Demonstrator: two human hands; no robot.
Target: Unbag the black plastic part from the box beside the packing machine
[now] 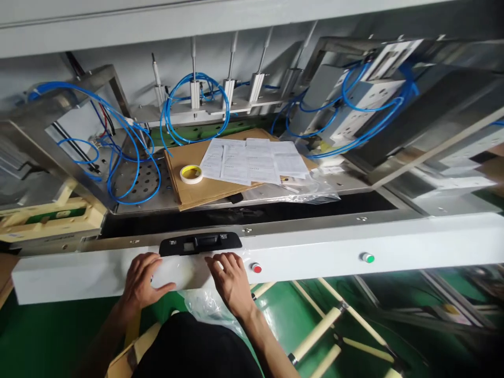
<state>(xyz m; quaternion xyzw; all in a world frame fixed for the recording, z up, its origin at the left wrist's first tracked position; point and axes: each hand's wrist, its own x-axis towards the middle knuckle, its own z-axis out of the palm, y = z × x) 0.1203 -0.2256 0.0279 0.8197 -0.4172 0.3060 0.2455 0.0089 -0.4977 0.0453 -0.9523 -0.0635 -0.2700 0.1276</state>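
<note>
Green floor below, cream pipe frame off to the right, open machine bay straight ahead. Black handle panel lying lengthwise on the front edge, across the metal lip and white ledge. Probably light, stiff plastic; smooth, so maybe a bit slippery, and likely easy to scuff on the face. Best taken by the two ends, clear of the recess in the middle. Left hand just by the left end, thumb spread wide from the fingers, no visible grip on the panel. Right hand near the lower edge toward the right end, fingers curled; can't tell if pinching film or nothing. Clear plastic bag hanging below, between the hands. Red button just beside the right hand, green button well apart, farther right. Behind: perforated metal surface with brown cardboard, paper sheets overlapping on top, tape roll to their left. Blue tubes looped on both sides, metal cylinders in a row along the back.
</note>
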